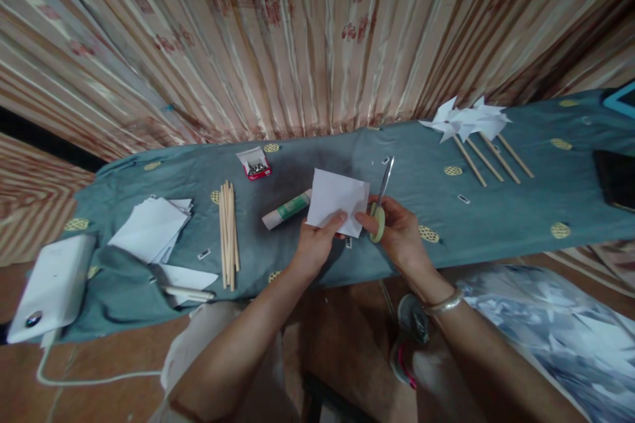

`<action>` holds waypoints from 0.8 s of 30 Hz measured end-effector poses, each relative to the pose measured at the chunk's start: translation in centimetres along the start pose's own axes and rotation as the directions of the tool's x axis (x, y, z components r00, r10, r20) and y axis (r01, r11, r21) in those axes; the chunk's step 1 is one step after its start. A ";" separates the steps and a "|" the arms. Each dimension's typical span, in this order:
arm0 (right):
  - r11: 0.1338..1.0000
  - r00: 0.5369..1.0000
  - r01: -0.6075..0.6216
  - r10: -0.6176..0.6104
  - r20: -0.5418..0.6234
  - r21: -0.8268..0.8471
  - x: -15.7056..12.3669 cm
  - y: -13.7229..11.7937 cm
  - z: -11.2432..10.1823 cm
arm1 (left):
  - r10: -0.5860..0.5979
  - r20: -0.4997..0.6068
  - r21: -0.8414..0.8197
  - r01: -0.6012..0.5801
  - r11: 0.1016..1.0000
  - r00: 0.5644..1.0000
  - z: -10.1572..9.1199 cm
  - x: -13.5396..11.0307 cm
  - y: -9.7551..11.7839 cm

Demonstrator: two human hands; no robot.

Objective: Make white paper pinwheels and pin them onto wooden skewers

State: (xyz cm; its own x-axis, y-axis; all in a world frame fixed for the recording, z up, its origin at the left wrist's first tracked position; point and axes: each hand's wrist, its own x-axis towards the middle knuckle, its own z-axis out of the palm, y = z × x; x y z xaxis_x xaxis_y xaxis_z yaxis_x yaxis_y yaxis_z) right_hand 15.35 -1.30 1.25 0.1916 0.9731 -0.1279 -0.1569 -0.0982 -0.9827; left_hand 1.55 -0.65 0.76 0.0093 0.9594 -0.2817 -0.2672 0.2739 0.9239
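Note:
A square of white paper is held up over the cloth-covered table. My left hand pinches its lower left part, thumb on top. My right hand has the scissors with pale green handles, blades pointing up and away; its thumb also touches the paper's right edge. Just left of the paper lies a glue stick with a green label. Further left are a bundle of thin wooden sticks and a small open red box of metal pins.
Paper pinwheels on sticks lie at the back right. A stack of white paper sits on the left, near a white device with a cable. A dark phone-like object is at the right edge. A curtain hangs behind the table.

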 end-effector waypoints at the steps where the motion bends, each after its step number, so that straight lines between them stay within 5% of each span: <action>1: 1.000 1.000 -0.005 0.005 0.001 -0.008 0.0 0.0 0.0 | 0.002 -0.011 0.006 -0.002 1.000 1.000 -0.1 0.1 0.0; 7: 0.997 0.998 -0.046 0.049 0.043 -0.062 -0.6 -0.7 -0.1 | 0.023 -0.052 -0.032 -0.025 0.999 0.998 -0.4 0.4 0.6; 12: 0.986 0.979 -0.051 0.080 0.187 -0.158 -1.7 -1.0 -0.9 | 0.090 -0.117 -0.031 -0.094 0.995 0.989 -1.0 1.4 1.8; 18: 0.953 0.812 -0.135 0.264 0.521 -0.271 -3.5 -0.8 -1.5 | 0.124 -0.178 -0.068 -0.137 0.988 0.976 -1.7 1.9 2.9; 24: 0.950 0.783 -0.134 0.276 0.558 -0.282 -3.9 -0.3 -1.6 | 0.082 -0.140 -0.075 -0.093 0.993 0.987 -1.2 1.4 2.7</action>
State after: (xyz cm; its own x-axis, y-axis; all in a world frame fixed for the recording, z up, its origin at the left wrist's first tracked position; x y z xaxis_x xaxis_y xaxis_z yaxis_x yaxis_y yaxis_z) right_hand 16.17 -5.36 1.88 -0.4335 0.8511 -0.2963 0.0981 -0.2822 -0.9543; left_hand -0.35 1.40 2.56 -0.1478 0.9598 -0.2386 -0.3388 0.1775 0.9239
